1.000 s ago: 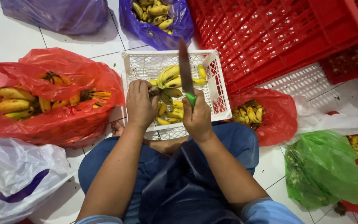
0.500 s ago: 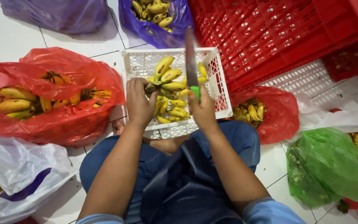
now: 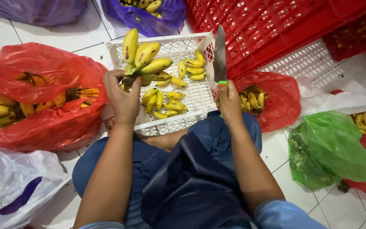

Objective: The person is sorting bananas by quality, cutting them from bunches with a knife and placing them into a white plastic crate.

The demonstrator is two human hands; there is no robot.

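The banana bunch (image 3: 142, 59) now stands raised above the white crate (image 3: 200, 91), higher than half a second ago, clear of the loose bananas (image 3: 166, 104). The left hand (image 3: 123, 97) grips its stem. The right hand (image 3: 229, 101), beside it, clasps a knife (image 3: 220, 53) upright, apart from the bunch.

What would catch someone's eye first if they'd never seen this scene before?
Probably the bunch of bananas that the left hand holds up over the white crate, and the knife pointing upward in the right hand. After that, the bright red bag of bananas at the left and the red crates at the top right.
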